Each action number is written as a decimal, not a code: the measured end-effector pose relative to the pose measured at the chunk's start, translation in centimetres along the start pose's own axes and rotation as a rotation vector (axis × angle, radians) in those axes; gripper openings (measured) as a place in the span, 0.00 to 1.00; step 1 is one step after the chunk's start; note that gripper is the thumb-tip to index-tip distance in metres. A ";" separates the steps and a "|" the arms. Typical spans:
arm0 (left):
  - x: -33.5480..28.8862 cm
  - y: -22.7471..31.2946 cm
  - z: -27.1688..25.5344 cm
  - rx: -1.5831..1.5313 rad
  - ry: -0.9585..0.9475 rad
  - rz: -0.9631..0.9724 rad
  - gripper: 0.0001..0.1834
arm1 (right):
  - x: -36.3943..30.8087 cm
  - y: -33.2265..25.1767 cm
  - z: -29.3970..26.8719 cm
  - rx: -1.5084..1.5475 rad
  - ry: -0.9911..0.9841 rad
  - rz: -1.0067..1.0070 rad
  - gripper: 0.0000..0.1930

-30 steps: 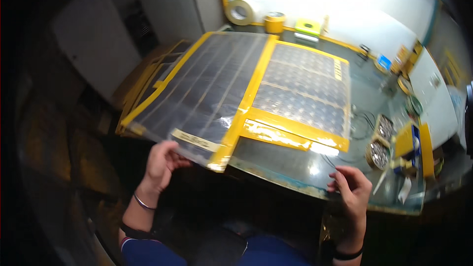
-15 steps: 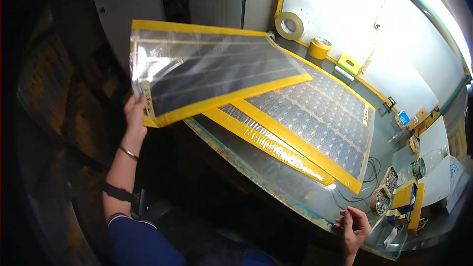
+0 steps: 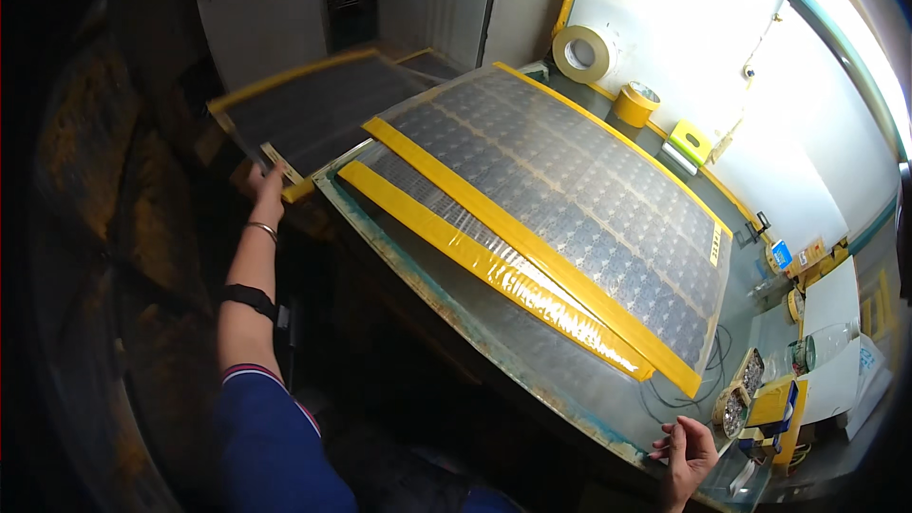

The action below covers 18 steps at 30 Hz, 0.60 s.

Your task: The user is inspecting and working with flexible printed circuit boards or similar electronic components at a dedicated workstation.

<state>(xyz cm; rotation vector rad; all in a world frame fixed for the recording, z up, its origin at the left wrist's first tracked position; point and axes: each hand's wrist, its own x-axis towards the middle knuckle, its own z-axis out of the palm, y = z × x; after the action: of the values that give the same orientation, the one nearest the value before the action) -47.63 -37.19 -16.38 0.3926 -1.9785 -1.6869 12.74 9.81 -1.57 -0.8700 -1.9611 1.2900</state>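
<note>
Yellow-edged panel sheet (image 3: 313,104) is gripped by left hand (image 3: 267,192) beyond the workbench (image 3: 456,313); right hand (image 3: 686,444), loosely curled and empty, rests on its near edge.

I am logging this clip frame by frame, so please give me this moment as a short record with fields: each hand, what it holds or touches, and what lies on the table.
left hand: raised out to the left, gripping the near corner of a dark yellow-edged sheet
dark sheet: held off the table's left end, roughly flat
right hand: fingers resting on the table's near edge
on the table: patterned sheet with yellow tape strips
far side: large tape roll, smaller yellow roll
right end: small parts, too small to tell
</note>
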 end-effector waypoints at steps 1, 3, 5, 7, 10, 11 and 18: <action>-3.7 -1.3 3.3 0.017 -0.113 -0.104 0.18 | -0.4 -0.1 -0.2 -0.029 0.036 0.011 0.07; 6.1 -5.6 -9.9 -0.497 0.161 -0.531 0.16 | 1.2 0.8 -0.3 0.144 -0.102 -0.024 0.08; 0.2 -10.5 -2.9 -0.094 0.084 -0.556 0.17 | 0.7 0.8 0.1 0.073 -0.066 -0.026 0.08; -2.4 -10.6 -0.1 0.264 -0.028 -0.452 0.17 | 0.3 0.4 0.1 0.046 -0.039 -0.021 0.08; -2.7 -8.4 -0.4 0.579 -0.164 -0.294 0.18 | 0.1 0.0 0.1 0.052 -0.027 -0.004 0.08; -2.7 -7.7 -1.3 0.645 -0.186 -0.240 0.19 | -0.1 -0.2 0.0 0.058 -0.022 0.011 0.07; -0.4 2.1 -4.2 0.073 0.127 0.275 0.18 | -0.1 -2.0 0.5 0.223 -0.068 0.104 0.07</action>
<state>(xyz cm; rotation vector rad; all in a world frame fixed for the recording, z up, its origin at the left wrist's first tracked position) -44.81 -40.05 -14.03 0.2341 -1.9075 -1.3887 12.07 8.85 0.17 -0.8349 -1.7992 1.5830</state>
